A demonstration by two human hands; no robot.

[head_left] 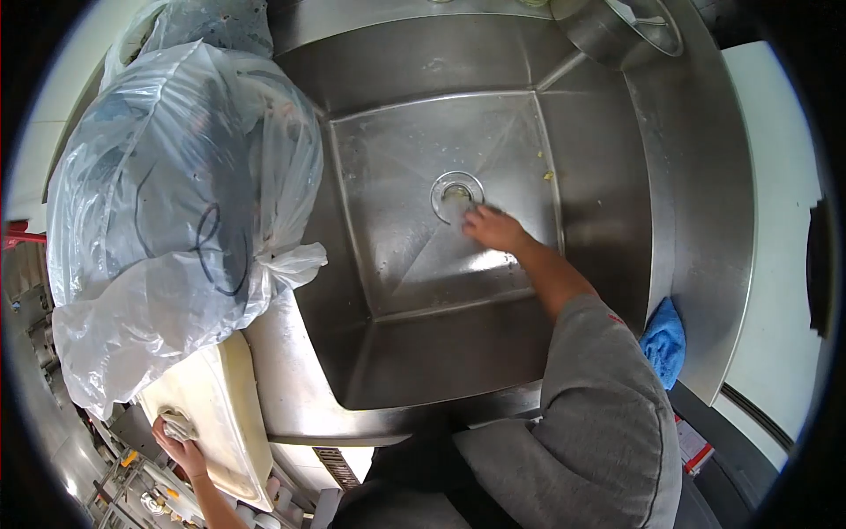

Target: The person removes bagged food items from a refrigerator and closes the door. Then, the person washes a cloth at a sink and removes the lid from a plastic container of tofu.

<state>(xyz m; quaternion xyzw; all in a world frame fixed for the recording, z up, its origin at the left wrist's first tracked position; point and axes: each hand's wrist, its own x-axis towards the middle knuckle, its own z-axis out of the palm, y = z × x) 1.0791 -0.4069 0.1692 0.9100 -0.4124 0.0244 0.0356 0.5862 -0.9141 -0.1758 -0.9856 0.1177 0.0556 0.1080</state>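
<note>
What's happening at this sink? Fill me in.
A person's right hand is down in a stainless-steel sink, close to the round metal drain; whether it holds anything is too blurred to tell. The left hand touches a crumpled grey pad on a cream-coloured board. A bulging clear plastic bag sits along the sink's left.

Fairly bright indoor light, source out of frame. Strong fisheye: sink (423,366) edges bow, black vignette rounds off corners, bluish fringe along the rim. Hot glare patch on sink floor just below the right grip (493,227), thinner streaks across the plastic bag (176,167). Near sink wall dim; dark clothing (414,480) at bottom loses detail. Pale panel (780,167) on right bright, flat. Right grip motion-blurred at fingers. Sink seams reasonably sharp; lower-left clutter (159,494) stretched, soft, hard to read. Thin red line down left border.
</note>
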